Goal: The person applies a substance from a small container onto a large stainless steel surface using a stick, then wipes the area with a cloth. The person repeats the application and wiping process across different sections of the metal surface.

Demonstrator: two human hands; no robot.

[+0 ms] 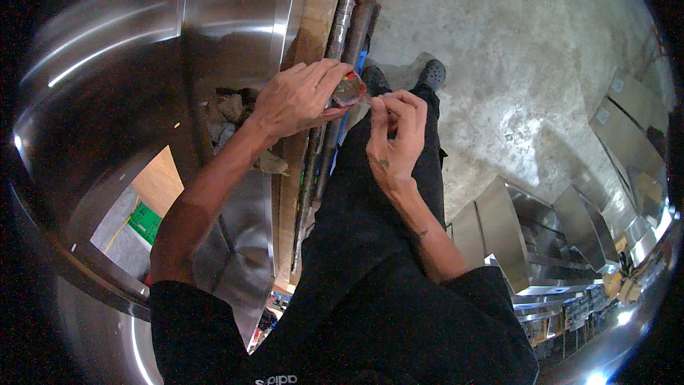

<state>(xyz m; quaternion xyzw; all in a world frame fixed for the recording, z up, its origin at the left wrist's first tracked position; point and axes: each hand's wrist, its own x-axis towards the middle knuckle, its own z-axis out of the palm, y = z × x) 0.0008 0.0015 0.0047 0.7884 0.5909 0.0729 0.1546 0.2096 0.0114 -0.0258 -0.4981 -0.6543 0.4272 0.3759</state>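
My left hand point(303, 96) is closed round a small roundish thing point(349, 90), brownish and see-through in the middle with red and a little yellow at its rim. It could be a roll of tape, but its kind is not plain. Close by on the right, my right hand point(400, 135) has thumb and fingers pinched together at the thing's edge. A thin pale strip seems to run between them; what the right fingertips hold is too small to make out. Both hands are over the edge of a large stainless steel piece point(235, 0), above my legs.
A wooden beam point(313, 28) and dark pipes point(343, 14) line the steel's edge. Crumpled brownish cloth or gloves point(226, 115) lie on the steel, which has a square cutout lower left. Steel boxes point(491, 217) stand on the concrete floor point(499, 36) at right.
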